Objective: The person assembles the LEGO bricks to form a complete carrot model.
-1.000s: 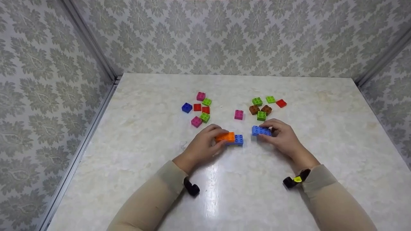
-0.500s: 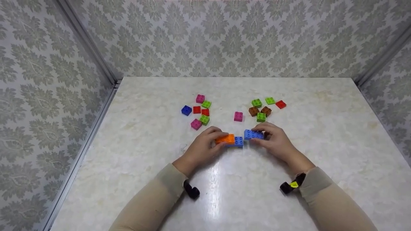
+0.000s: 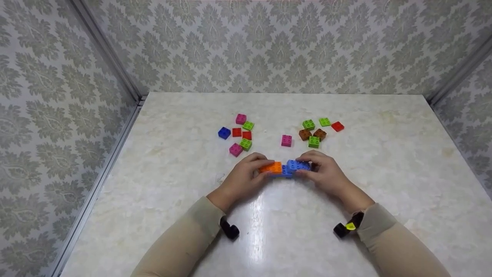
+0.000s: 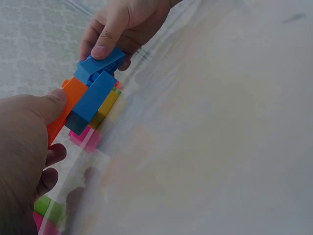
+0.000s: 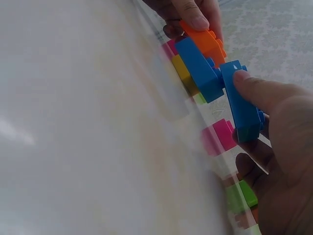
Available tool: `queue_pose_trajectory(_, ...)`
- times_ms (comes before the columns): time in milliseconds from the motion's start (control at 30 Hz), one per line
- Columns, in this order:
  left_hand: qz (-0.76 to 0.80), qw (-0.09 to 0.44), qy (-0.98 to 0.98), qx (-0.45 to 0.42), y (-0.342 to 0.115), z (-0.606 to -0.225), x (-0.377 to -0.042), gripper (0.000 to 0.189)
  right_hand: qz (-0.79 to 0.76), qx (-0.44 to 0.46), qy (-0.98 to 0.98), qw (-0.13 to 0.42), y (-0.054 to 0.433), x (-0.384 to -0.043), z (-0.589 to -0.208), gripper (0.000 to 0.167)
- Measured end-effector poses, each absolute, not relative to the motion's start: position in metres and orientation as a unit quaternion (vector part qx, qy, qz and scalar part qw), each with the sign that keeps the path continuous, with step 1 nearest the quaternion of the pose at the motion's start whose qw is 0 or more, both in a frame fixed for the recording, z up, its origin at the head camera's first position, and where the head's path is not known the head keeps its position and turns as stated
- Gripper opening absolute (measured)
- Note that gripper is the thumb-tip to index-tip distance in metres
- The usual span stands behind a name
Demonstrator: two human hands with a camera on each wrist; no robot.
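My left hand (image 3: pixel 243 177) grips an orange brick (image 3: pixel 272 167) between thumb and fingers. This brick sits on the left part of a blue brick (image 4: pixel 93 102), with a yellow brick (image 4: pixel 104 109) below that. Pinched in my right hand (image 3: pixel 329 176) is a second blue brick (image 5: pixel 240 105), studs up and slightly tilted. Its near end overlaps the right end of the stacked blue brick, beside the orange one, and some studs between them still show in the head view. Part of the orange brick is hidden under my left fingers.
Beyond my hands lies a single pink brick (image 3: pixel 286 141). To its left is a loose group with a dark blue brick (image 3: pixel 224 133) and red, green and pink ones. Brown (image 3: pixel 305 134), green (image 3: pixel 314 142) and red (image 3: pixel 338 126) bricks lie at right. Patterned walls border the table.
My right hand has carried its blue brick leftward, from a gap away to over the right end of the stack. The left hand has kept its grip on the orange brick, nearly still.
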State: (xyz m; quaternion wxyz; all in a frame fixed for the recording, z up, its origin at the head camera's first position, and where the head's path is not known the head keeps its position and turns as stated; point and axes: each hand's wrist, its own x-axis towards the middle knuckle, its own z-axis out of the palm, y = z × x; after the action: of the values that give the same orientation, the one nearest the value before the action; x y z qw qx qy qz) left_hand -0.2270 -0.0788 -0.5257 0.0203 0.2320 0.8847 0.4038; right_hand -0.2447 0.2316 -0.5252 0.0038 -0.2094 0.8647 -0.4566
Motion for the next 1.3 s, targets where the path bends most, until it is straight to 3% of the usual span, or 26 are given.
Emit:
queue_pose_trajectory(767, 0.408, 0.006, 0.881, 0.239, -0.078, -0.527, -0.227, 0.037, -0.461, -0.196, 0.865, 0.018, 0.213, -0.236, -0.519, 0.034)
queue_pose_trajectory(1300, 0.425, 0.026, 0.876, 0.224, -0.078, -0.527, -0.229, 0.036, -0.498, -0.118, 0.854, 0.094, 0.203, -0.23, -0.513, 0.041)
